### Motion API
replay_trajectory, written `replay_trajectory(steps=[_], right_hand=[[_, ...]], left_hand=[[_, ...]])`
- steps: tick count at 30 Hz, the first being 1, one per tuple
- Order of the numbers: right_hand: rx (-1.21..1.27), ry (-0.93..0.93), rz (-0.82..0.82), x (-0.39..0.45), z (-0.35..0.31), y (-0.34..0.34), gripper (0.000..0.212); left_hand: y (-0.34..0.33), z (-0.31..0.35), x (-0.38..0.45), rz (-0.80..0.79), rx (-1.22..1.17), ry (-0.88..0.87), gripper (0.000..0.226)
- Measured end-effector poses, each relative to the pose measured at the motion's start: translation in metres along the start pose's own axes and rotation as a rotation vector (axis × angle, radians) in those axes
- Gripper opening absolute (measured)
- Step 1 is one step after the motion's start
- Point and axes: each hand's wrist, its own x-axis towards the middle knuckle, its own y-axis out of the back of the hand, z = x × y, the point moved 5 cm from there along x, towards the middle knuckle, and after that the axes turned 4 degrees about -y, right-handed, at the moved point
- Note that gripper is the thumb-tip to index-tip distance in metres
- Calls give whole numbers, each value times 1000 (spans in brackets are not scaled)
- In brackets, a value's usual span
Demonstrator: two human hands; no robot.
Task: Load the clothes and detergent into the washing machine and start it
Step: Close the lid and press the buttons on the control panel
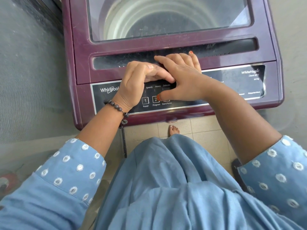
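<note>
A purple top-load washing machine [272, 52] fills the upper half of the head view. Its lid [83, 47] is down, and through the glass window [166, 17] I see the steel drum with no clothes showing. My left hand [132, 83] is curled around the front lip of the lid at its handle recess [108, 63], thumb on top and fingers underneath. My right hand [181, 75] lies flat next to it, fingers spread into the recess and thumb resting on the control panel [232, 83] by the Start/Pause button. No clothes or detergent are in view.
The Power button [145, 100] and Program button show between my wrists. A grey mesh-covered surface [29, 72] stands close on the left. Tiled floor [206, 130] and my bare foot [173, 130] lie below the machine. A dark object [236, 171] sits on the floor at the right.
</note>
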Motion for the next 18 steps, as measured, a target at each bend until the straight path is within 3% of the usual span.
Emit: replay_trajectory(steps=[10,18], right_hand=[[85,60,-65,-6,11,15,92],[16,61,-33,-7,10,15,102]], left_hand=[[-3,2,1,-14,20,24,53],[-5,5,1,-32,26,20,53]])
